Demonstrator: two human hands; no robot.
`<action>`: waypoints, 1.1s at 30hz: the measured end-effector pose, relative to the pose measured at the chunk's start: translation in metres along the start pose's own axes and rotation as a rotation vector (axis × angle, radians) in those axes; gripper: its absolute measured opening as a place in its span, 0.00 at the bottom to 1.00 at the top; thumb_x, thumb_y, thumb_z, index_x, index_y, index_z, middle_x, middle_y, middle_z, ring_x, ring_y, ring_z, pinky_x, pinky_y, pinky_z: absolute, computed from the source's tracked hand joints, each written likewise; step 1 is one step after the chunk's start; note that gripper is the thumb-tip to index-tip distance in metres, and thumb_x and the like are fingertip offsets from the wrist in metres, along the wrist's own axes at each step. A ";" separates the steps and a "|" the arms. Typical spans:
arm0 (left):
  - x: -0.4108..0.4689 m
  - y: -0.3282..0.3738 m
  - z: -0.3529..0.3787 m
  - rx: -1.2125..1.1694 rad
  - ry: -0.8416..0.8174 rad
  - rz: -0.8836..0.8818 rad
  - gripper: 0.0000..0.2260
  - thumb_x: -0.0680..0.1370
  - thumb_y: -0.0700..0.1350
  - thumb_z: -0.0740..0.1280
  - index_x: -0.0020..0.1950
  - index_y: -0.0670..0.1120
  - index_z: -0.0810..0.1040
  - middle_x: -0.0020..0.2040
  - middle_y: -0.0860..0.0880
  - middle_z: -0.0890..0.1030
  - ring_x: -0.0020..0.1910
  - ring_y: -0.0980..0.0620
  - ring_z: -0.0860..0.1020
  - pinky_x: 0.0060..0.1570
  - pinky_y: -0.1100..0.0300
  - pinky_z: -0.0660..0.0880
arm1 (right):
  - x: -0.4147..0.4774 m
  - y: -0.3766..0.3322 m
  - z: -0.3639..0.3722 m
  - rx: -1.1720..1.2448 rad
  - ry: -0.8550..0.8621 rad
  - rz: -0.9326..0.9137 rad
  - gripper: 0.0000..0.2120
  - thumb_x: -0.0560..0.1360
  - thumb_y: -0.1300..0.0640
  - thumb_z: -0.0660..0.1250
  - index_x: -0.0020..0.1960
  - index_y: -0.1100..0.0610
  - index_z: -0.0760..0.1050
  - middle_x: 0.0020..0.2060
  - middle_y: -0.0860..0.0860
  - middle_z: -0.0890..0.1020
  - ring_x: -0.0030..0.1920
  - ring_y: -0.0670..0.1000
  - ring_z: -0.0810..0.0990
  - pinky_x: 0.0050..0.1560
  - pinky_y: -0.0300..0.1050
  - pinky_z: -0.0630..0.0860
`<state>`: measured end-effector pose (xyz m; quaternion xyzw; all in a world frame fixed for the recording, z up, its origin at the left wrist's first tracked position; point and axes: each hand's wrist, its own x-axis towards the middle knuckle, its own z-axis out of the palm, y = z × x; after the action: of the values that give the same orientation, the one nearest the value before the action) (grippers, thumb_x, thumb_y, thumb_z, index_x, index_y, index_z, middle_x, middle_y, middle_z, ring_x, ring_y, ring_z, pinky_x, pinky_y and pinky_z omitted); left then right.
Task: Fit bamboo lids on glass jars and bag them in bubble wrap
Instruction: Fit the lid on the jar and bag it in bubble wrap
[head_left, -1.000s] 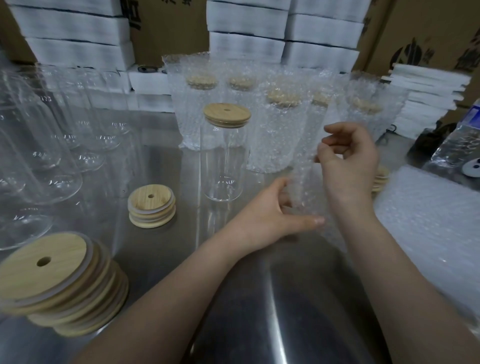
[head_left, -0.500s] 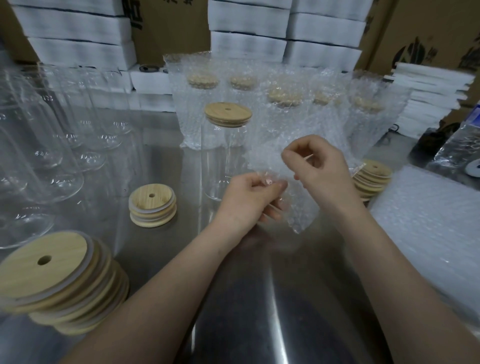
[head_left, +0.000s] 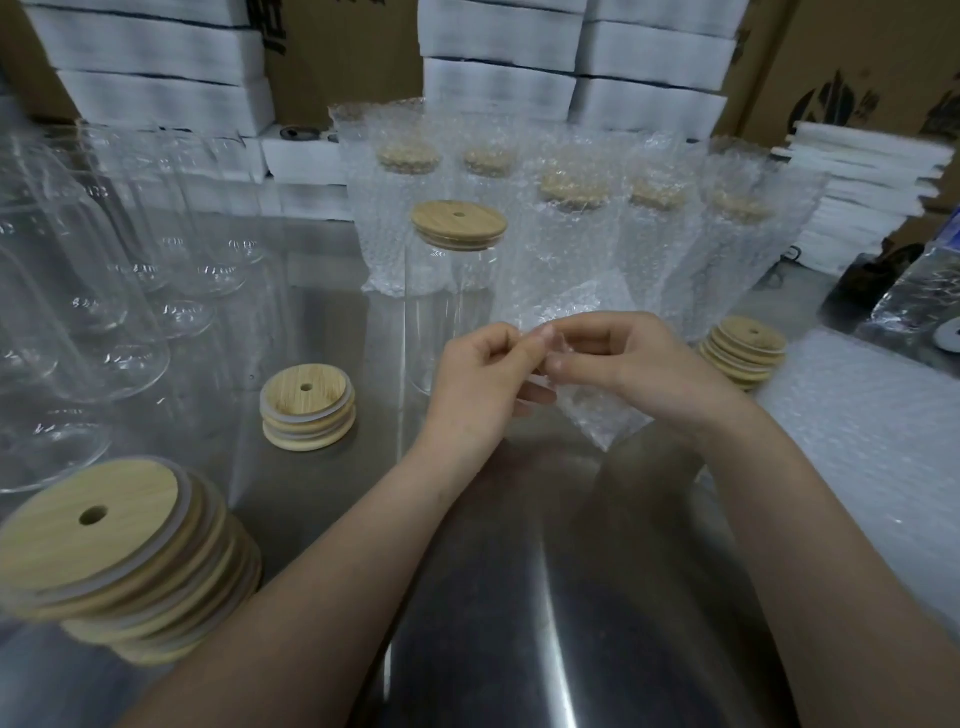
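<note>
Steel table (head_left: 519, 623); cardboard boxes (head_left: 343, 47), foam stacks (head_left: 156, 52) behind.

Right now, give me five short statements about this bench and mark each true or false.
1. The left hand and right hand both pinch a bubble bag. True.
2. The jar just behind the hands lacks a lid. False: a bamboo lid sits on it.
3. Behind that jar stand bagged jars. True.
4. The hands hold a loose lid. False: they hold only the bubble bag.
5. On the table lie unbagged lid stacks. True.
</note>
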<state>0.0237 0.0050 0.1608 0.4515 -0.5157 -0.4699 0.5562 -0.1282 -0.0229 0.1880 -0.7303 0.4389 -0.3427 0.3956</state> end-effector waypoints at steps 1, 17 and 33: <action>0.000 0.000 0.000 0.026 0.021 0.015 0.11 0.79 0.45 0.68 0.40 0.41 0.76 0.37 0.46 0.84 0.32 0.52 0.83 0.32 0.63 0.74 | 0.000 0.000 0.000 0.005 0.013 0.008 0.10 0.75 0.63 0.71 0.51 0.50 0.83 0.46 0.50 0.87 0.51 0.47 0.85 0.55 0.40 0.80; -0.014 0.011 0.002 0.880 -0.161 0.385 0.32 0.82 0.43 0.54 0.72 0.74 0.43 0.39 0.45 0.81 0.41 0.43 0.81 0.47 0.44 0.77 | 0.003 0.003 -0.006 -0.209 0.668 -0.008 0.12 0.74 0.59 0.70 0.37 0.43 0.79 0.36 0.44 0.83 0.35 0.44 0.80 0.42 0.46 0.77; -0.007 0.007 0.001 0.912 0.034 0.119 0.25 0.82 0.57 0.55 0.33 0.43 0.76 0.41 0.46 0.82 0.44 0.41 0.79 0.44 0.52 0.73 | -0.003 -0.006 0.002 -0.384 0.874 -0.335 0.11 0.74 0.65 0.65 0.49 0.55 0.83 0.43 0.44 0.79 0.35 0.46 0.76 0.42 0.32 0.71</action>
<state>0.0234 0.0126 0.1668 0.6274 -0.6858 -0.1546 0.3349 -0.1256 -0.0181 0.1915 -0.6385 0.4956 -0.5882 -0.0271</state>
